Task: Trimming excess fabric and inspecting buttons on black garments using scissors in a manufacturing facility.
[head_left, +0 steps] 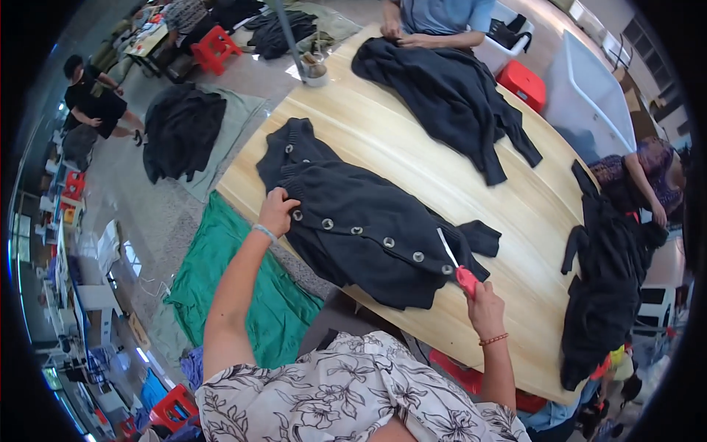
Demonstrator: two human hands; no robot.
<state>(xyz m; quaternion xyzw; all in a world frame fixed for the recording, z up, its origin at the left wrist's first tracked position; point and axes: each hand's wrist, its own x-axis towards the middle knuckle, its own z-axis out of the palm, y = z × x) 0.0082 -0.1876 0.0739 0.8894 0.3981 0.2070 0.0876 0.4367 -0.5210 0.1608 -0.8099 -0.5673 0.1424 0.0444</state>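
A black knitted cardigan lies spread on the wooden table in front of me. Large round buttons run in a row along its front band. My left hand is closed on the cardigan's edge, close to the ribbed end and the first button of the row. In my right hand is a pair of red-handled scissors, gripped by the handles. Their pale, narrow blades point up and away over the cardigan's lower end, beside the last button. Whether the blades touch the knit I cannot tell.
Across the wooden table, a person handles another black garment; at the right, someone holds a third. A metal pole with a small cup stands at the far left edge. Green cloth hangs or lies below the table's left side.
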